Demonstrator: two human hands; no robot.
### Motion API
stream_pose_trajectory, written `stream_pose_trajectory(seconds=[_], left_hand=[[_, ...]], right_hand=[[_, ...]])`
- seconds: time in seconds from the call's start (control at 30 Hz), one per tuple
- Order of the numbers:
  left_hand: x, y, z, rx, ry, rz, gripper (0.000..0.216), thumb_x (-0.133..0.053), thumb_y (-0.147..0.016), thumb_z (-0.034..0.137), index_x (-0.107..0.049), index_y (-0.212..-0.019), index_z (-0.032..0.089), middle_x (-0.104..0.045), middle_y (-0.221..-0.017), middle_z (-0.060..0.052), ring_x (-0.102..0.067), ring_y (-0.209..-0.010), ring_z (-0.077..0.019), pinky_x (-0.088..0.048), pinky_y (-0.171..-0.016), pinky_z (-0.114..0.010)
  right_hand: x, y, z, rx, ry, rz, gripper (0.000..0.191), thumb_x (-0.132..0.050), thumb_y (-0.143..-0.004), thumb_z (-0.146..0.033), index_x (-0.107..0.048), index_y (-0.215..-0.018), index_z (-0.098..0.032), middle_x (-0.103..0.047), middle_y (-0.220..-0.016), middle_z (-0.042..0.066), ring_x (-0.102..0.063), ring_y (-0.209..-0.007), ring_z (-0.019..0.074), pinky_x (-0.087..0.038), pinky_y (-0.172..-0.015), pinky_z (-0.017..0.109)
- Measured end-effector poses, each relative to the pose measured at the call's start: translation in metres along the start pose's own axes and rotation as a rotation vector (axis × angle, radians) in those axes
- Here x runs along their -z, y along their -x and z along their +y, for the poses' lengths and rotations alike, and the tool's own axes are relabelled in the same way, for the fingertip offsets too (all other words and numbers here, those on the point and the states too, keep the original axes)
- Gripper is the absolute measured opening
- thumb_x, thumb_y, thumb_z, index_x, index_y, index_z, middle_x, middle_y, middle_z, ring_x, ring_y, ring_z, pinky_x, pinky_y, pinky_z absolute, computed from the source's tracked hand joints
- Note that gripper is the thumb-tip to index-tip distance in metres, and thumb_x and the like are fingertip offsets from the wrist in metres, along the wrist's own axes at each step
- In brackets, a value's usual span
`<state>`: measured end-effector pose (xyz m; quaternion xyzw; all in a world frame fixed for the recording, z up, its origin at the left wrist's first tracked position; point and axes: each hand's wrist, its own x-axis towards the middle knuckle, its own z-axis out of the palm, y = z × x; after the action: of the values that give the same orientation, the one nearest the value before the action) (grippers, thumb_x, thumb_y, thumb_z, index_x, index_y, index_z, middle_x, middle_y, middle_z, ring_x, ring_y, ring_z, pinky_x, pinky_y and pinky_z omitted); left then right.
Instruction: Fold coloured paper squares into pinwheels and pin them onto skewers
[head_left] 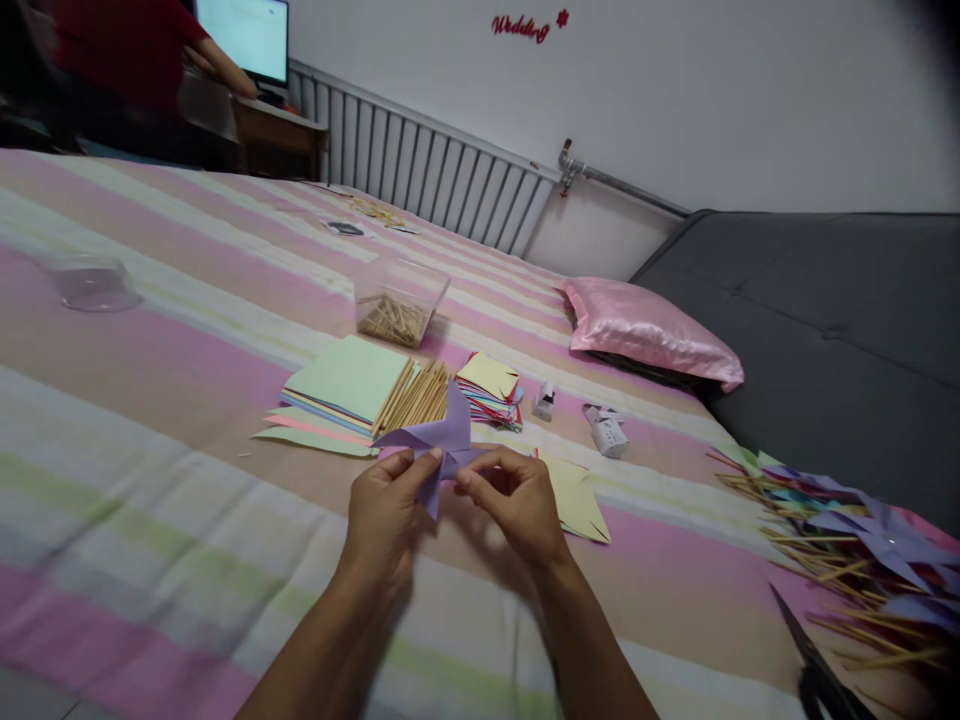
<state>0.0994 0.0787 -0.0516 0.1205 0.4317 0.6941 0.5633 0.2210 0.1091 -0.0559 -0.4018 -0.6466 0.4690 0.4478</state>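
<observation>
A purple paper pinwheel with folded blades is held up between my two hands over the bed. My left hand pinches it near the centre with thumb and fingers. From the other side, the thumb and forefinger of my right hand close on its right blade. Just beyond lie a row of thin wooden sticks and a stack of pale green and other coloured paper sheets. A pile of slit paper squares sits behind the pinwheel. Yellow slit squares lie by my right hand.
On the striped bedspread stand a clear box of short sticks, a clear lid and two small boxes. At right are finished pinwheels, black scissors and a pink pillow. A person sits far left.
</observation>
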Motion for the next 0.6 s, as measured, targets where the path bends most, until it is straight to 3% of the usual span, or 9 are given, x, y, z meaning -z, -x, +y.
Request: stream_pose_trajectory(seconds=[0.2,0.43,0.6], left_hand=[[0.0019,0.0001,-0.0036,-0.024,-0.046,-0.008,0.025,-0.081,-0.051,0.026,-0.066,-0.064,0.011,-0.063,-0.058,0.000,-0.056,-0.054,-0.0101,-0.041,-0.053,-0.020],[0.0020,0.0005,-0.0050,-0.111,-0.173,0.027,0.024,-0.081,-0.049,0.027,-0.068,-0.061,0.011,-0.065,-0.059,-0.001,-0.054,-0.055,-0.0105,-0.040,-0.053,-0.020],[0.0007,0.0017,-0.0031,-0.173,-0.272,0.014,0.018,-0.078,-0.053,0.026,-0.071,-0.061,0.012,-0.065,-0.058,-0.001,-0.054,-0.055,-0.0106,-0.039,-0.053,-0.020]], right_hand=[[0.0022,-0.0025,0.0015,-0.046,-0.020,0.026,0.015,-0.071,-0.069,-0.029,-0.068,-0.064,-0.015,-0.067,-0.106,0.011,-0.061,-0.059,0.0114,-0.046,-0.055,0.024],[0.0022,-0.0039,0.0013,-0.078,0.017,0.053,0.016,-0.070,-0.068,-0.030,-0.069,-0.061,-0.015,-0.068,-0.101,0.011,-0.061,-0.060,0.0127,-0.045,-0.052,0.023],[0.0028,-0.0045,0.0010,-0.086,-0.004,0.054,0.016,-0.071,-0.065,-0.030,-0.068,-0.058,-0.016,-0.070,-0.085,0.009,-0.063,-0.066,0.0165,-0.045,-0.051,0.023]])
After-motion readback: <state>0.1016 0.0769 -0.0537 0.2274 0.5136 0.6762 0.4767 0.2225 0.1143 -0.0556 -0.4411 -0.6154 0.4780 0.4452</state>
